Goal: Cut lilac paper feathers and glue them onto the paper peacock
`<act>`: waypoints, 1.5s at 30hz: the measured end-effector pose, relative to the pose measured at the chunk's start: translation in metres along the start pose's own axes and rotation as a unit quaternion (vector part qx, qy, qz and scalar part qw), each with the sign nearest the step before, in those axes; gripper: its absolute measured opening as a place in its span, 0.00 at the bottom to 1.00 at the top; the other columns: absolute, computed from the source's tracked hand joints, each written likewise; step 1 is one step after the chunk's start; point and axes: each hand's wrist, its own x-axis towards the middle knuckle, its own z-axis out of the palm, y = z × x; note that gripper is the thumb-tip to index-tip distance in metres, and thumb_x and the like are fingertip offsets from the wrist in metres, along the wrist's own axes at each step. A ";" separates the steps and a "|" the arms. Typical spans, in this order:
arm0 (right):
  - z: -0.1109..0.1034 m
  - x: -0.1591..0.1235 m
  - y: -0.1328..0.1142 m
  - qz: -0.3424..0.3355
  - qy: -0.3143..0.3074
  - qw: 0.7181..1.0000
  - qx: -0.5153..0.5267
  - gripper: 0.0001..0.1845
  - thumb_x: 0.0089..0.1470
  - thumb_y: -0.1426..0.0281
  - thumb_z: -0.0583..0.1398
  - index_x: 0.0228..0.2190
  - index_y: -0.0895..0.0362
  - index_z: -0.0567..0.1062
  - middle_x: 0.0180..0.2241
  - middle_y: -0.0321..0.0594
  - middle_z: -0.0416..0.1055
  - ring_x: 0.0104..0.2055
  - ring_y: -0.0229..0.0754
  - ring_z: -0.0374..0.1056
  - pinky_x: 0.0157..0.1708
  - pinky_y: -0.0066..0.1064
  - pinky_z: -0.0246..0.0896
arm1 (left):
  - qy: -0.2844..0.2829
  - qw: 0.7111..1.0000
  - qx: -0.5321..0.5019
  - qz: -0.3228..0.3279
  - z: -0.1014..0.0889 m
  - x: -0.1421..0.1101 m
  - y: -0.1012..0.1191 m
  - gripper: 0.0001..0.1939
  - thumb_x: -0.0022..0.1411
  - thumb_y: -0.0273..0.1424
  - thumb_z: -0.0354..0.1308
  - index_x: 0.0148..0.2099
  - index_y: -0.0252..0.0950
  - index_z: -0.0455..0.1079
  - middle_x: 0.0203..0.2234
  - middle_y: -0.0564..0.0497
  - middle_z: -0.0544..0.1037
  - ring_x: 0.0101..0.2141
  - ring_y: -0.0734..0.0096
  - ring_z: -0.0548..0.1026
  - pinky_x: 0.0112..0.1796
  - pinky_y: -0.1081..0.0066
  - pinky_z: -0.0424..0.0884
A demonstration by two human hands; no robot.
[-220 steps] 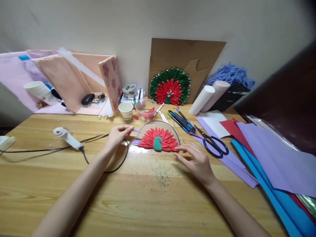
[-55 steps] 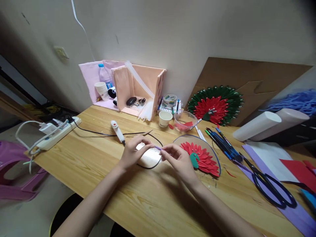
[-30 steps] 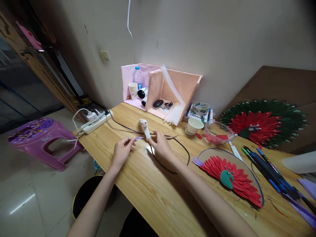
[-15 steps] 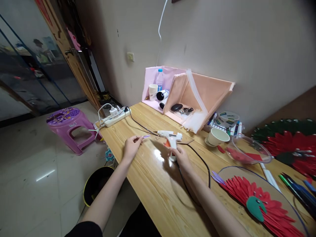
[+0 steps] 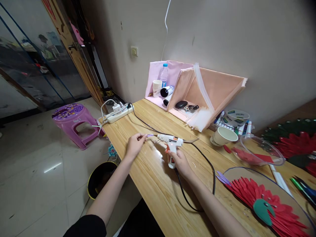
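Observation:
My right hand (image 5: pixel 181 162) is wrapped round the handle of a white hot glue gun (image 5: pixel 172 141) with an orange trigger. Its nozzle points left, close to a small purple petal-like piece (image 5: pixel 150 135). That piece is pinched in the fingertips of my left hand (image 5: pixel 135 144), just above the wooden table (image 5: pixel 158 194). Whether the nozzle touches it I cannot tell. A black cord (image 5: pixel 184 192) runs from the gun's handle and loops over the table. At the right lies a round cardboard piece (image 5: pixel 243 172) with red petals (image 5: pixel 249 191), a green head shape (image 5: pixel 263 211) and a few purple petals (image 5: pixel 223 178).
A power strip (image 5: pixel 120 115) sits at the table's far left corner. Behind are a pink open box (image 5: pixel 219 85), a paper cup (image 5: pixel 224 135) and a clear plastic bowl (image 5: pixel 261 151). On the floor stand a black bin (image 5: pixel 98 174) and a pink stool (image 5: pixel 74 121).
The glue gun has turned level and its nozzle has come to the purple piece in my left hand. The whole view has shifted slightly.

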 end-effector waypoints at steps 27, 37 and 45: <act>-0.002 0.002 0.002 0.008 -0.021 0.998 -0.065 0.20 0.50 0.58 0.50 0.14 0.56 0.64 0.15 0.36 0.63 0.20 0.38 0.60 0.25 0.30 0.54 | -0.003 0.999 -0.044 -0.007 0.001 0.000 0.000 0.18 0.53 0.44 0.56 0.32 0.32 0.75 0.23 0.50 0.77 0.25 0.72 0.72 0.29 0.74 0.65; -0.002 0.005 0.007 0.013 -0.003 0.997 -0.071 0.17 0.49 0.57 0.51 0.18 0.55 0.64 0.15 0.35 0.63 0.21 0.39 0.60 0.26 0.31 0.55 | 0.005 0.997 -0.082 -0.001 0.001 -0.002 0.005 0.16 0.52 0.42 0.59 0.27 0.32 0.74 0.21 0.52 0.75 0.23 0.75 0.69 0.27 0.76 0.63; -0.002 0.016 0.001 -0.047 0.041 0.997 -0.051 0.15 0.53 0.60 0.50 0.32 0.58 0.67 0.21 0.35 0.66 0.23 0.39 0.63 0.26 0.30 0.59 | 0.054 0.990 -0.126 0.005 -0.011 -0.004 0.015 0.16 0.53 0.41 0.58 0.32 0.31 0.74 0.23 0.50 0.76 0.21 0.78 0.66 0.24 0.77 0.62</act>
